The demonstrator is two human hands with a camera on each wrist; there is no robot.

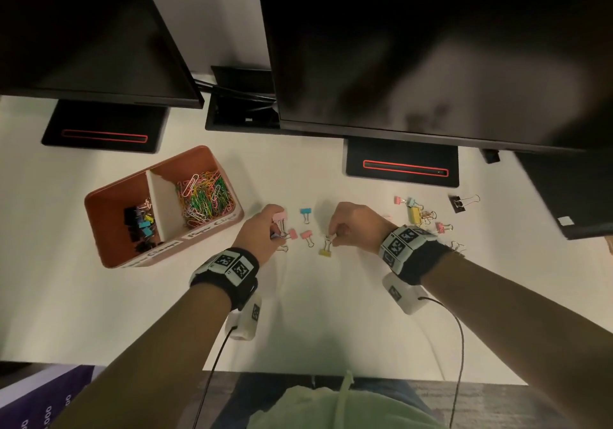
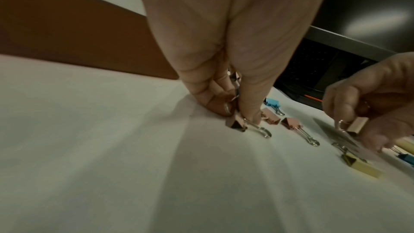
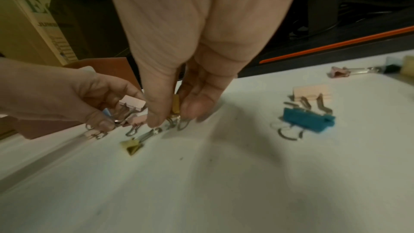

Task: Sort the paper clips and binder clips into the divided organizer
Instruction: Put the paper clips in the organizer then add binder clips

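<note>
White desk (image 1: 331, 312) was noted under two monitors; organizer (image 1: 102, 203) lay left, holding sorted clips. Gathering of binder clips was judged under way; carrying them to the organizer's left compartment was judged next.

Left wrist: left hand (image 2: 226, 70) was pinched on pink clips (image 2: 235, 123).

Right wrist: right hand (image 3: 179, 81) was pinched on a yellow clip (image 3: 175, 104), lifted clear.

A: The head view looks steeply down from above onto the white desk (image 1: 315, 312), facing two black monitors.

B: Both wrist views sit low, close behind the fingers; each shows the loose yellow metal binder clip (image 2: 360, 165) there.
</note>
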